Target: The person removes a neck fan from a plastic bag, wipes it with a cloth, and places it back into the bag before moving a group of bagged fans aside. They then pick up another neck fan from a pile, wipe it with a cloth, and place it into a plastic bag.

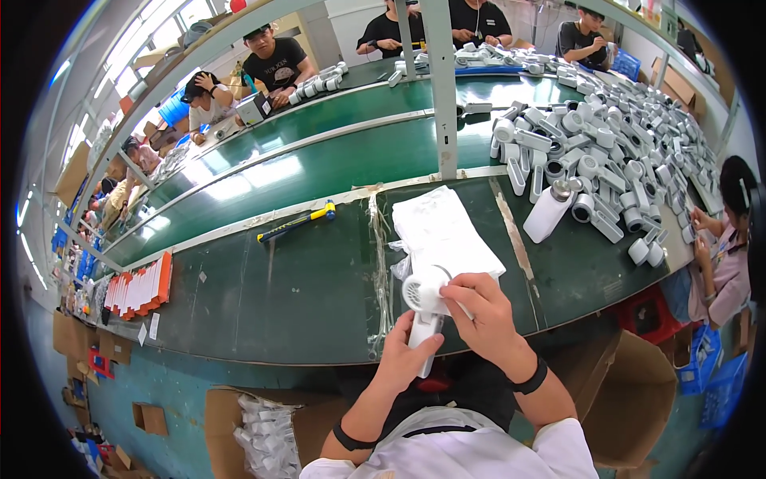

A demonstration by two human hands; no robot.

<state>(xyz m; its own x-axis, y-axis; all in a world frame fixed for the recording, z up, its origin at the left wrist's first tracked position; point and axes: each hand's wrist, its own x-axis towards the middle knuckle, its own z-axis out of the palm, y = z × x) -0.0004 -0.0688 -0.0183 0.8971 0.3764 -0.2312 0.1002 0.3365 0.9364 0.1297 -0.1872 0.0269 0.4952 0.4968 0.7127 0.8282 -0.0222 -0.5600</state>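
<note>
A small white handheld fan (424, 294) with a round grille is held up over the near edge of the workbench. My left hand (401, 355) is closed around its handle. On the right side of the fan's head, the fingers of my right hand (483, 313) are pinched against the white casing; whether they also hold a small part is hidden. Just beyond the fan lies a stack of white plastic bags (443, 227) on the green bench top (295, 295). A hammer (297, 222) with a yellow and black handle rests farther left.
A large heap of white and grey fans (606, 152) covers the far right, with a white bottle (547, 214) before it. Orange-edged white boxes (140, 286) stand left. A metal post (443, 96) rises mid-bench. Open cartons (638, 399) flank me; co-workers sit across and right.
</note>
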